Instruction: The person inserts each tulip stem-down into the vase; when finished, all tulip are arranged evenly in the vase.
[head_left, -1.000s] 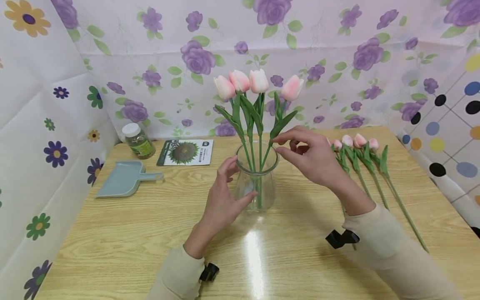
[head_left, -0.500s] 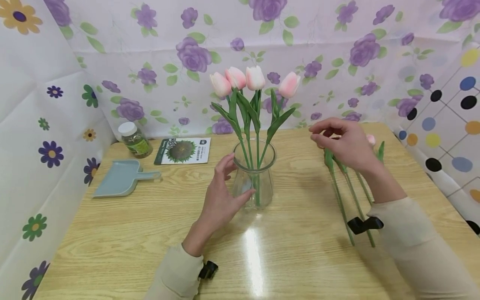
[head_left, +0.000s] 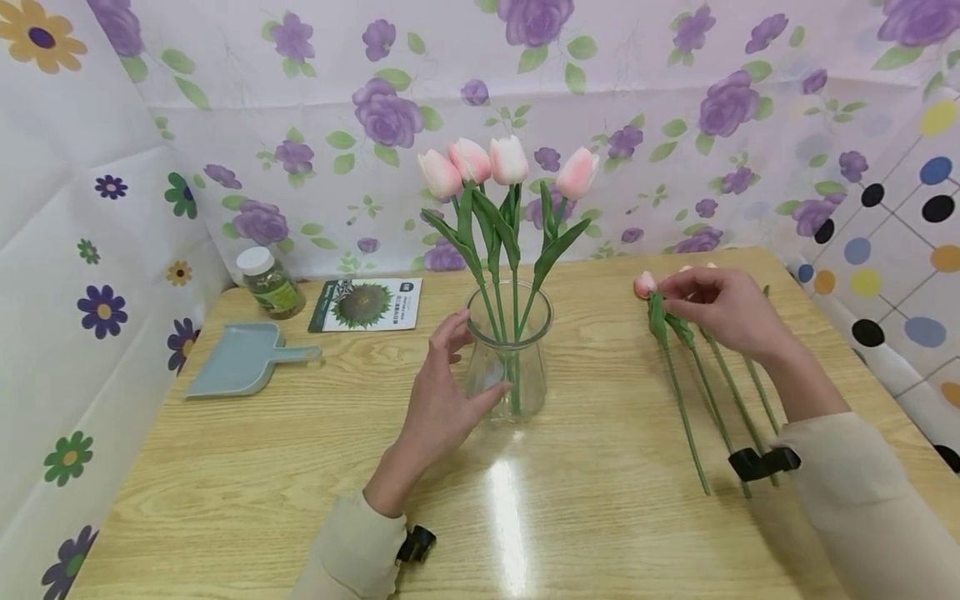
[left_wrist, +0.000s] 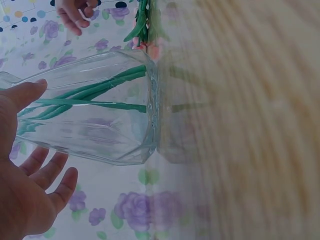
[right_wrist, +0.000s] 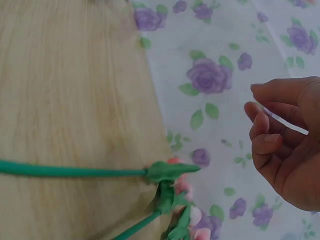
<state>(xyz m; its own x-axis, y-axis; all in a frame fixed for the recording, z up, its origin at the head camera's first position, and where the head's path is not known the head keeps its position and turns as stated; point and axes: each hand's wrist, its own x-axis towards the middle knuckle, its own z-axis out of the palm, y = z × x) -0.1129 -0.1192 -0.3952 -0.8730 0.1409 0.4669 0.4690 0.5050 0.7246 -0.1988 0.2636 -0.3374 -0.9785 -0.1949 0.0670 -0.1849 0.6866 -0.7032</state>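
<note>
Loose tulips (head_left: 657, 322) now have the right hand (head_left: 731, 313) closer.

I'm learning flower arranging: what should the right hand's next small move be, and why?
Probably pinch the leftmost loose tulip: the right hand is nearby, holding nothing, and the glass vase, with the left hand beside it, already holds four tulips.

We see an upright clear glass vase (head_left: 529, 379) holding four pale pink tulips (head_left: 501, 218), their stems crossing inside it and blooms spread above its rim, and, well to its right, four similar loose tulips (head_left: 658, 323) lying roughly side by side.
</note>
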